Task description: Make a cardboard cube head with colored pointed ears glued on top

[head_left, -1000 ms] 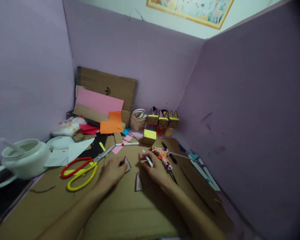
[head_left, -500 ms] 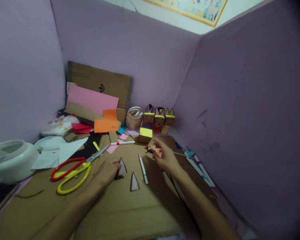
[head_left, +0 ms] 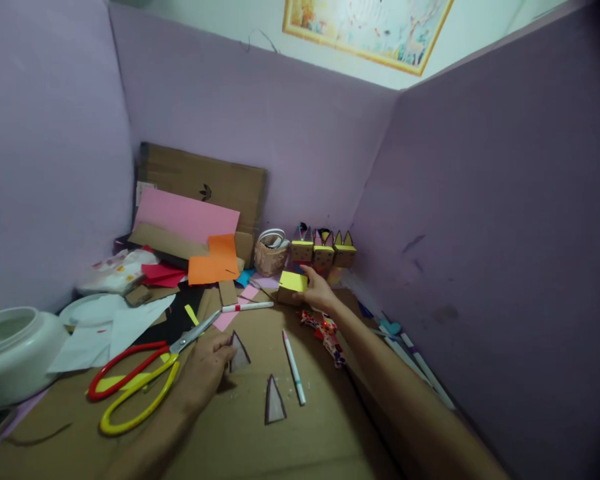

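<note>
My left hand [head_left: 207, 367] pinches a paper triangle [head_left: 239, 355] with a dark outline, holding it just above the cardboard. A second paper triangle [head_left: 275, 403] lies flat in front of me. My right hand [head_left: 320, 292] reaches forward, its fingers and thumb closed on the right side of a small cardboard box [head_left: 293, 281] with a yellow top. Under the right forearm is a red-and-white patterned tool [head_left: 326, 333] with a dark cord. A white marker [head_left: 294, 368] lies between my hands.
Large scissors [head_left: 173, 357] with red and yellow handles lie left of my left hand. Behind are orange paper [head_left: 213, 263], a red-banded marker [head_left: 247, 307], a basket [head_left: 271, 259] and three eared box figures [head_left: 324, 253]. A white pot [head_left: 17, 360] stands left; purple panels surround everything.
My right hand has moved forward from beside the patterned tool and taken hold of the yellow-topped box. My left hand still holds the triangle. The view has tilted up a little.
</note>
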A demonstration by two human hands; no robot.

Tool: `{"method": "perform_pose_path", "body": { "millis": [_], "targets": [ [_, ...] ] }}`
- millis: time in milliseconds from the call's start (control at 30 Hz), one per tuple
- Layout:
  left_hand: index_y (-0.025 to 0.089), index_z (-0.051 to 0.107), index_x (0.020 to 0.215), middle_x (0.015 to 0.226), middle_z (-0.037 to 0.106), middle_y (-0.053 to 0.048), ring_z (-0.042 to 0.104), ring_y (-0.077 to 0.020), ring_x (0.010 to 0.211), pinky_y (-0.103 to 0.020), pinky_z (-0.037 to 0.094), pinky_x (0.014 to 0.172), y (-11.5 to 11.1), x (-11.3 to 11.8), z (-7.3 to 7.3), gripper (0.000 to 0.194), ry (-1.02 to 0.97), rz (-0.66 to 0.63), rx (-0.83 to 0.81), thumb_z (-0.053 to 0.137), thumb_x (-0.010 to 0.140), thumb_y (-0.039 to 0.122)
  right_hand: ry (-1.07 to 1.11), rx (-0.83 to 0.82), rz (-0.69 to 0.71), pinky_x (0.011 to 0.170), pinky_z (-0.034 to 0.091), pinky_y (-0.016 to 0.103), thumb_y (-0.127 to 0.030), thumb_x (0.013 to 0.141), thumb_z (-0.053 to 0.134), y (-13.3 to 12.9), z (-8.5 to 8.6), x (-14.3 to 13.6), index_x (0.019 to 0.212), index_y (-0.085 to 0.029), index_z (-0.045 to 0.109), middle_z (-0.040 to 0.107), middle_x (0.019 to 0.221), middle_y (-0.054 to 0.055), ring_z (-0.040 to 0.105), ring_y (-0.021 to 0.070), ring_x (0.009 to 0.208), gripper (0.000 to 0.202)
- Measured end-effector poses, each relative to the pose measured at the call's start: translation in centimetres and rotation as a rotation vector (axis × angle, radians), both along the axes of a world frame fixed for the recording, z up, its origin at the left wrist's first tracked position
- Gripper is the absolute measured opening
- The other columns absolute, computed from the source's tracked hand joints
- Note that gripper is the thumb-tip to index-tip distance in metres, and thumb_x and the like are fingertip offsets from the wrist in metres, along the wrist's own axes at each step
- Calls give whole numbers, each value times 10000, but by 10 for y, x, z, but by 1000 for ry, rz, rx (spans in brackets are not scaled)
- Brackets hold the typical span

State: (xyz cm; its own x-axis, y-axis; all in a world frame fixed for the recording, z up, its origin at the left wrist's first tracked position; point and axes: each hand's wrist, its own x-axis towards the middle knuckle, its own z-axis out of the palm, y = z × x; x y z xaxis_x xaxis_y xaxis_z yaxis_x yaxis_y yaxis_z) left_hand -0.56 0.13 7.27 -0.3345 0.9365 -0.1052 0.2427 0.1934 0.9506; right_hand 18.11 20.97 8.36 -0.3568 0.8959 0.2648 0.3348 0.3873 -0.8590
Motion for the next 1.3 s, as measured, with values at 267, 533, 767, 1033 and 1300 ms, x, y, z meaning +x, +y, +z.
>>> {"method": "perform_pose_path", "body": {
  "millis": [267,533,767,1033,1300],
  "targets": [
    [192,526,567,557,461,31,416,-138,575,-235,323,518,-11,-33,32,204,68,162,227,499,661,370,77,-83,298,799,512,335,-122,562,743,-95,18,-15,1256,-185,440,642,1068,72,639,205,909,760],
    [181,536,592,594,498,27,448,-139,617,-239,345,572,-18,-23,41,192,152,45,315,491,725,313,-4,-119,404,930,435,405,-85,564,739,-144,-10,-41,1300,-209,420,572,1160,86,544,246,1070,812],
    [185,555,690,694,519,21,473,-140,672,-242,356,618,-15,-18,32,208,326,-90,353,463,814,324,-2,-165,411,938,439,392,-54,565,718,-145,-5,-34,1334,-221,372,566,1171,82,576,220,1033,859],
    [196,475,610,582,424,34,410,-132,594,-229,333,540,-19,-26,38,214,226,281,399,472,769,339,-20,42,342,902,455,415,-131,611,723,-151,7,-22,1288,-232,424,576,1154,87,572,257,1025,747],
    [191,494,626,574,430,34,389,-120,568,-223,318,502,-22,-29,40,199,104,402,396,489,761,337,-15,530,438,792,478,392,-158,656,692,-188,24,-6,1402,-377,240,637,1106,67,598,301,963,899]
  ]
}}
